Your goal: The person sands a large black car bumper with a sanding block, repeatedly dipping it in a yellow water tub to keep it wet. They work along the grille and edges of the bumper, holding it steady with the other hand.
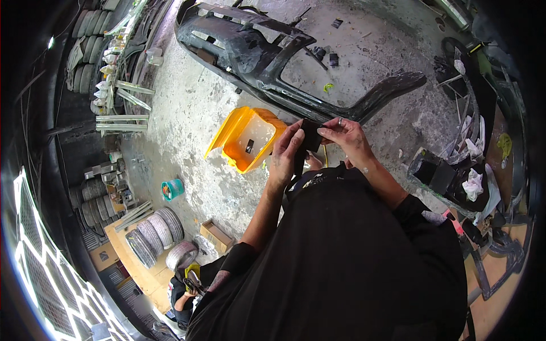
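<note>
Between my left hand and my right hand, a small black sheet of sandpaper is pinched by the fingers of both. It hangs in front of my body, above the floor. Just left of my hands stands a yellow plastic container, cut open, with pale liquid inside and a small dark piece in it. Beyond my hands, a black car bumper with dull grey scuffed patches lies on the concrete; one end of it stretches to the right. What my fingertips cover of the sheet is hidden.
A teal bucket stands at the left, and tyres are piled by a cardboard box. At lower left another person holds something. Dark bumper parts and crumpled paper crowd the right side. Small scraps dot the floor.
</note>
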Motion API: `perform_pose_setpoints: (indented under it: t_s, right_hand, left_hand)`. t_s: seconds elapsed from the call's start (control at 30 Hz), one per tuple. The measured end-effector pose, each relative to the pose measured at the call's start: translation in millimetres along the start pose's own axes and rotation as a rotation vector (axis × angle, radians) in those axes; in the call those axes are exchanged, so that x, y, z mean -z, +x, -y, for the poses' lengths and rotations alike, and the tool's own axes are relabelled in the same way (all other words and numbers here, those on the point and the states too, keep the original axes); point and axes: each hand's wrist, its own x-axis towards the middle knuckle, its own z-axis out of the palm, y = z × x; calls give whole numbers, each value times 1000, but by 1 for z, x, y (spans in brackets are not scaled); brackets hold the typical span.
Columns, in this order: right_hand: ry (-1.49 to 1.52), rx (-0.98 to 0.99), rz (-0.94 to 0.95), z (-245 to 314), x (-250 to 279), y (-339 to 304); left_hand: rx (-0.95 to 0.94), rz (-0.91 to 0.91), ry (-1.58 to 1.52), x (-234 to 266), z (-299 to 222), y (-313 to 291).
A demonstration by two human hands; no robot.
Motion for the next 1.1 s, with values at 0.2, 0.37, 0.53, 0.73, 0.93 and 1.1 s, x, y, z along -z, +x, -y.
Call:
perform_pose_setpoints:
  t_s: [0.2, 0.37, 0.53, 0.73, 0.93, 1.1]
  right_hand:
    - [-73, 22, 47, 6, -5, -4]
    - [-7, 28, 53, -2, -2, 1]
    - [83, -43, 4, -8, -1, 6]
    - [343, 31, -3, -32, -6, 7]
    - [713, 7, 252, -51, 3, 13]
    - [673, 5, 258, -49, 6, 13]
  left_hand:
    - [57, 31, -102, -2, 5, -2]
    - [124, -45, -161, 4, 3, -6]
    - [-110, -134, 175, 0, 10, -5]
    - [-477, -242, 746, -3, 17, -2]
    - [-614, -68, 759, -12, 1, -6]
    - [-546, -41, 705, -2, -2, -3]
